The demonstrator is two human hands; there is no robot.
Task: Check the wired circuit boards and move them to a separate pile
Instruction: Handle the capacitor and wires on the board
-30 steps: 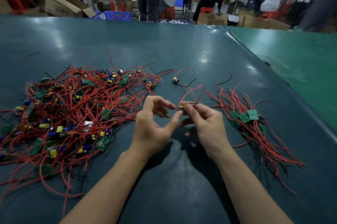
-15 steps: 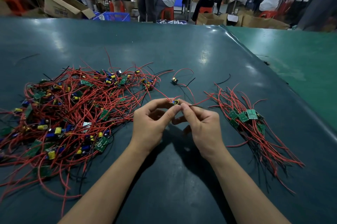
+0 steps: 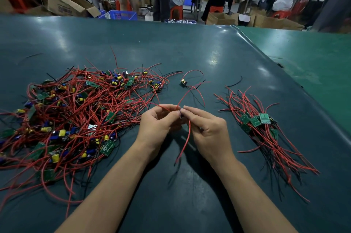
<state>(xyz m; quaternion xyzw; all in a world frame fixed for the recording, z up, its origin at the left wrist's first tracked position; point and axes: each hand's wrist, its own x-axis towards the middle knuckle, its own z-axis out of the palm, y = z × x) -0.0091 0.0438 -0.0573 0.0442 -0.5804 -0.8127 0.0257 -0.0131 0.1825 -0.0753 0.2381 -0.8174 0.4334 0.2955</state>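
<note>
We pinched one small wired board (image 3: 180, 114) between both hands, left hand (image 3: 154, 128) and right hand (image 3: 207, 134); two piles flanked us: tangled pile (image 3: 76, 115), sorted pile (image 3: 264, 134).

Green table (image 3: 190, 46) bears two wired-board piles (image 3: 76, 115).

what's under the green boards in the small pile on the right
Under the green boards lie red wires and black wires, fanned out on the dark table. Whether more boards sit deeper in that pile cannot be seen; the top ones cover it.
</note>
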